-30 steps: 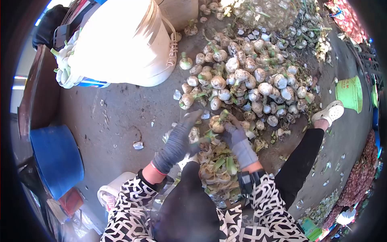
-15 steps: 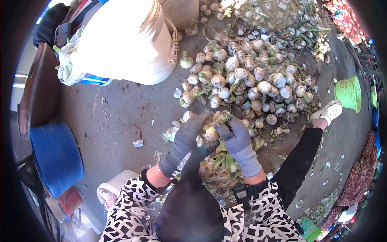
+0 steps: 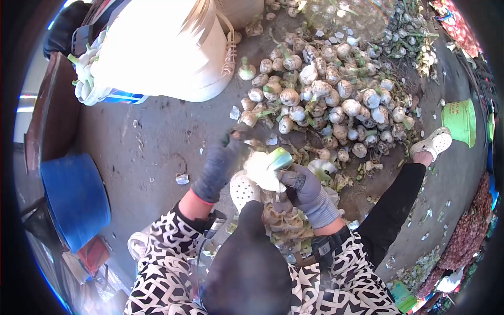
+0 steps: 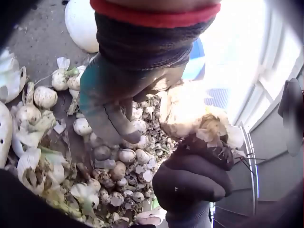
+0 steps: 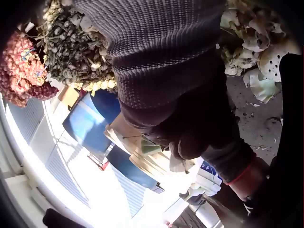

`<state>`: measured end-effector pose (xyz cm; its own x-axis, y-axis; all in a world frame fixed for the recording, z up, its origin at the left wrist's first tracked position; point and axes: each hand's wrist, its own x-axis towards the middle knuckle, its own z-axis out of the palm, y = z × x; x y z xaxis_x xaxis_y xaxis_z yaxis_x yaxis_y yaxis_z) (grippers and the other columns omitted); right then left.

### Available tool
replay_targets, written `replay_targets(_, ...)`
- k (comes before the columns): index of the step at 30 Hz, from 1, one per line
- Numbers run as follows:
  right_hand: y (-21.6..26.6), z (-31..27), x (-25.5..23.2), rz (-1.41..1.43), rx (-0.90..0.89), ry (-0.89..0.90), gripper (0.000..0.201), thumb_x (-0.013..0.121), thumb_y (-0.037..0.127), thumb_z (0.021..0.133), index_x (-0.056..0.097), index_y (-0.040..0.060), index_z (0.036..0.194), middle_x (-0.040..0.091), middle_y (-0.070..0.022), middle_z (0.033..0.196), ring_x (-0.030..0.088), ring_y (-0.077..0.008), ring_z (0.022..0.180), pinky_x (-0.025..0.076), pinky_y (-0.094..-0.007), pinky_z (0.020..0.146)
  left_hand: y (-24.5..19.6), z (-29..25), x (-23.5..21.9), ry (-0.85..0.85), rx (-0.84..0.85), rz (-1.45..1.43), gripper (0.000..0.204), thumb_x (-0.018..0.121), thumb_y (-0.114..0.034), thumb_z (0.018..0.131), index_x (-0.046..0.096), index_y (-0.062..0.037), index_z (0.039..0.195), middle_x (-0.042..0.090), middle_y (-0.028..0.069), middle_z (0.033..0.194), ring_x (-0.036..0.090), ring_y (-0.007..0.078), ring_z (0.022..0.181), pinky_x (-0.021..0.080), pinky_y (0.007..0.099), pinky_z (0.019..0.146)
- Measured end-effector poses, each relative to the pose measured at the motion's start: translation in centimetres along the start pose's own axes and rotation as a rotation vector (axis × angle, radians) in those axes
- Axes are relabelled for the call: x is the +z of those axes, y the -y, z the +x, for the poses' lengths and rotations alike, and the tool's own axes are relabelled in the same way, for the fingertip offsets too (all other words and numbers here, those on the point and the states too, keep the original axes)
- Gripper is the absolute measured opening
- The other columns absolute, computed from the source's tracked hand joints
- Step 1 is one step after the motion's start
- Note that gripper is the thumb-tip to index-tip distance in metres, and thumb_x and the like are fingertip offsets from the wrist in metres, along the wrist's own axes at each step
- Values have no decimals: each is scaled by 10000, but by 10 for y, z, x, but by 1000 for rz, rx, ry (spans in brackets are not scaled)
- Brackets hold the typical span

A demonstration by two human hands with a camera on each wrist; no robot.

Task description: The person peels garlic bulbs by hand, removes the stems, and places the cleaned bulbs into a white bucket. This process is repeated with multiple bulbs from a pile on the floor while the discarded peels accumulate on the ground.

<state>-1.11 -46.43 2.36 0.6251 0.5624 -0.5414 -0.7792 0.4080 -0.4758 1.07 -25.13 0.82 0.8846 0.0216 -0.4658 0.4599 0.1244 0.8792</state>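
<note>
My gloved right hand (image 3: 307,190) grips a garlic bulb (image 3: 258,169) by its cut green-and-white stem, just above the white clog on my foot. The bulb looks white and mostly bare, with loose papery skin (image 4: 216,129) on one side in the left wrist view. My gloved left hand (image 3: 218,165) is just left of the bulb and blurred in the head view. In the left wrist view its fingers (image 4: 124,132) bend downward near the bulb; I cannot tell whether they pinch any skin. Unpeeled, soil-stained garlic bulbs (image 3: 336,105) lie heaped ahead.
Discarded husks (image 3: 289,226) lie between my feet. A large white bucket (image 3: 173,58) stands at upper left beside a container of peeled garlic (image 3: 89,73). Further left is a blue tub (image 3: 76,202). A green bucket (image 3: 458,122) stands right, past my other white clog (image 3: 437,143).
Both hands came together on the brown-skinned bulb. The bulb now shows white and its stem points up and right. My left hand has drawn away to the upper left.
</note>
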Motion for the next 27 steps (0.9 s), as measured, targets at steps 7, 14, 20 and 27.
replay_targets(7,-14,-1,-6,251,88,359,307,564,190,908,571,-45,1106,639,-100,841,621,-159,689,504,-260,613,-25,-48,27,346,9,111,457,612,-372,902,545,-13,1176,568,76,1112,559,186,1027,462,312,893)
replay_targets(14,-13,-57,-31,23,-52,137,409,605,284,884,569,-64,1097,640,-92,897,615,-146,752,496,-247,615,-20,-34,15,504,49,-482,406,475,-410,965,598,-37,862,628,150,876,617,295,943,478,461,903)
replay_targets(20,-32,-136,-67,-389,379,247,377,608,257,898,586,-36,1135,672,-170,946,653,-204,794,516,-296,621,-49,-27,7,438,-59,-730,462,440,-400,977,636,15,1026,601,237,1130,550,374,1125,406,572,1004)
replay_targets(27,-19,-156,-52,384,268,296,309,625,237,879,605,34,1112,658,-115,997,642,-248,883,514,-352,812,-22,-7,10,195,-254,-1096,513,467,-418,943,524,3,1230,583,218,1216,521,398,1168,390,561,1015)
